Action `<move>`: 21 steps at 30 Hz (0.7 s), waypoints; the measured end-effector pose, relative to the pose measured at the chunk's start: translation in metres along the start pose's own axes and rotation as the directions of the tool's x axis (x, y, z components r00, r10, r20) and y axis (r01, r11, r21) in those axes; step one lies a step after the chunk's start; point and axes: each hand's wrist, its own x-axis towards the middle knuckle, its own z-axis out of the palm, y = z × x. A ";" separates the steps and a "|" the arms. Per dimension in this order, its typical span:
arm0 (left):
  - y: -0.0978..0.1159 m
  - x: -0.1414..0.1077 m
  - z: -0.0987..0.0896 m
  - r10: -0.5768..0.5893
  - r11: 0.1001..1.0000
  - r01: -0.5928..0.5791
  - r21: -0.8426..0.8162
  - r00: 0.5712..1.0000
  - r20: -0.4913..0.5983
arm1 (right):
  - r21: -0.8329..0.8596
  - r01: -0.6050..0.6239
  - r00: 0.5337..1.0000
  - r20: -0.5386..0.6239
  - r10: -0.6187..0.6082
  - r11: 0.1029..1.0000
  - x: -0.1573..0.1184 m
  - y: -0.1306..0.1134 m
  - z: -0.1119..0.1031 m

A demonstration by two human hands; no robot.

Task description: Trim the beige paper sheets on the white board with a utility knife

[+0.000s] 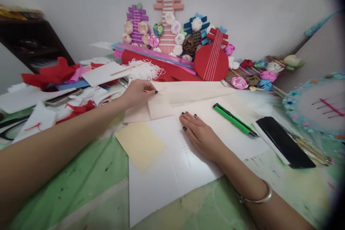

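With thumb and fingertips pinched together, my left hand point(140, 93) grips a cream paper sheet point(199, 91) near its left end, where a piece is folded over. My right hand point(202, 136) lies flat, fingers stretched out, on a white board point(159, 194) where the cream paper meets it. A small pale-yellow paper piece point(140, 143) rests on the board, left of that hand. To the right of my right hand, a green utility knife point(235, 119) lies on the cream paper.
Paper scraps point(88, 95) and red crepe paper point(51, 72) pile up on the left. White string point(148, 70) lies behind my left hand. A red paper lute point(211, 59) and other flower-decorated instruments lean on the wall. A black case point(285, 142) and gold scissors point(309, 147) lie at right.
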 end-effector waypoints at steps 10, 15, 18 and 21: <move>-0.014 0.009 0.014 0.000 0.993 0.000 0.115 1.000 0.002 | -0.016 0.004 1.000 0.005 -0.004 1.000 0.000 0.000 0.001; -0.014 0.002 0.014 0.107 0.974 -0.099 0.202 0.994 -0.029 | -0.029 0.004 1.000 0.008 -0.004 1.000 0.000 -0.001 0.000; -0.003 -0.010 0.014 0.250 0.943 -0.238 0.231 0.968 -0.025 | -0.041 0.006 1.000 0.021 -0.005 0.999 0.000 -0.002 0.000; 0.011 -0.031 0.016 0.405 0.882 -0.421 0.212 0.907 0.120 | -0.049 0.015 1.000 0.027 -0.014 0.999 0.001 -0.003 0.000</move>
